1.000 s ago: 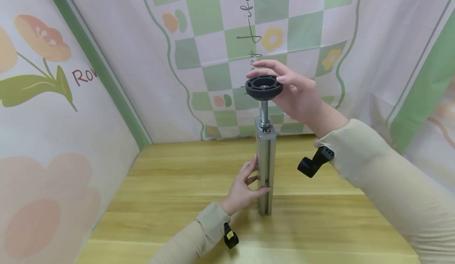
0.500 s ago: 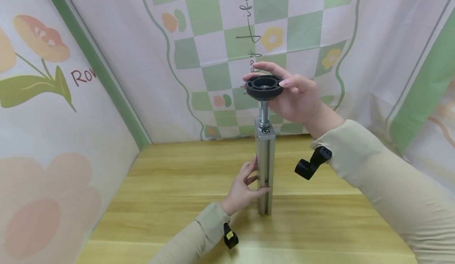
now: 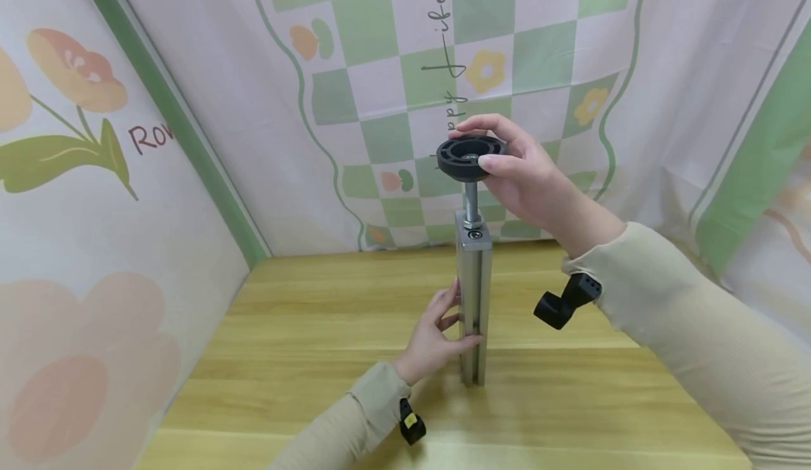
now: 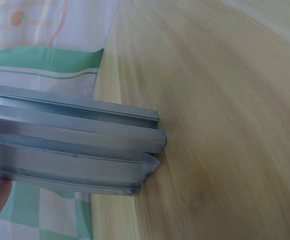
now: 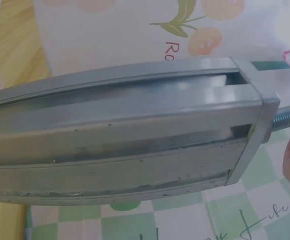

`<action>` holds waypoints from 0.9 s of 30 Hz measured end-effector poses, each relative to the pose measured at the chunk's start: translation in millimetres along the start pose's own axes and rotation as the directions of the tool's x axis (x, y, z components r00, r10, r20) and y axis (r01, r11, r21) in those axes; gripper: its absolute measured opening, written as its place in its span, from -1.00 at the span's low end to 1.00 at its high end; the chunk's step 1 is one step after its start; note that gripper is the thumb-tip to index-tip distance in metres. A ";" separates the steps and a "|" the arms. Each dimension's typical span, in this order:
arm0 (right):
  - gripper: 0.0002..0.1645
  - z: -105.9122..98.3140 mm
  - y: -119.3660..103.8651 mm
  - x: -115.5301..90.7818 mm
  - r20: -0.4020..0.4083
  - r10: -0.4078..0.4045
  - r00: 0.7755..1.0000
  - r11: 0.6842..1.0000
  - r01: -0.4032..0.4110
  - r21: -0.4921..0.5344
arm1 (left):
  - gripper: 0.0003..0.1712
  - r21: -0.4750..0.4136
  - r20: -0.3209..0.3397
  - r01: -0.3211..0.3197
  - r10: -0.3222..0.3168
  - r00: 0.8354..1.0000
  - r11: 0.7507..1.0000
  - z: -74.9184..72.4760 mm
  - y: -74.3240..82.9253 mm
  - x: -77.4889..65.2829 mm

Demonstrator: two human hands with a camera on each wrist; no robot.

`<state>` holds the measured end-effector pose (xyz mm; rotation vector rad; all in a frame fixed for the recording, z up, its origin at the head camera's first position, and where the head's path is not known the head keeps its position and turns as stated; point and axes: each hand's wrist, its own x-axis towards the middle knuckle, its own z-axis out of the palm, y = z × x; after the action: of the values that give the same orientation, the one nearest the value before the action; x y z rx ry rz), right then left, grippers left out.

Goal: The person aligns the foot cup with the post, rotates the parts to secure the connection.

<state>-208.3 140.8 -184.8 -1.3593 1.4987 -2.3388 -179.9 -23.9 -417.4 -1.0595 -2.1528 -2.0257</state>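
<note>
An aluminium profile (image 3: 474,294) stands upright on the wooden table, with a metal end plate (image 3: 474,239) on top. From that plate rises a threaded rod (image 3: 472,201) with a nut at its base, carrying a round black leveling foot (image 3: 470,167). My left hand (image 3: 431,340) grips the profile low down, thumb across the front and fingers behind. Up at the top, my right hand (image 3: 529,174) holds the leveling foot by its right side, thumb on the rim and fingers behind it. In the right wrist view the rod (image 5: 288,117) enters the end plate (image 5: 254,120).
The wooden table (image 3: 304,329) extends around the profile's base. Behind it hangs a patterned curtain (image 3: 367,90) with green and white checks; another printed cloth (image 3: 82,231) closes off the left side. A black wrist mount (image 3: 567,301) sticks out from the right cuff.
My right thumb has moved left along the leveling foot's rim, and the right fingers have shifted around its far side. The left hand and profile stay in place.
</note>
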 end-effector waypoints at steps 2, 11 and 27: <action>-0.66 2.4 -1.3 -1.2 -0.038 0.002 0.999 0.999 -0.003 -0.034 | 0.09 0.003 0.003 -0.003 0.003 1.000 1.000 0.1 0.3 0.2; -0.65 16.8 -9.6 -5.0 -0.212 0.042 0.976 0.965 -0.094 -0.243 | 0.09 0.015 0.014 -0.017 0.017 1.000 1.000 -0.2 -0.2 -1.3; -0.52 37.9 -5.7 -3.9 -0.418 -0.235 0.878 0.666 -0.167 -0.727 | 0.10 -0.005 0.009 0.003 -0.003 1.000 1.000 0.5 1.2 -0.7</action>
<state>-177.7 118.7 -177.5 -0.8553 2.8566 -2.2475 -178.6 -23.8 -416.7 -1.0683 -2.1554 -2.0331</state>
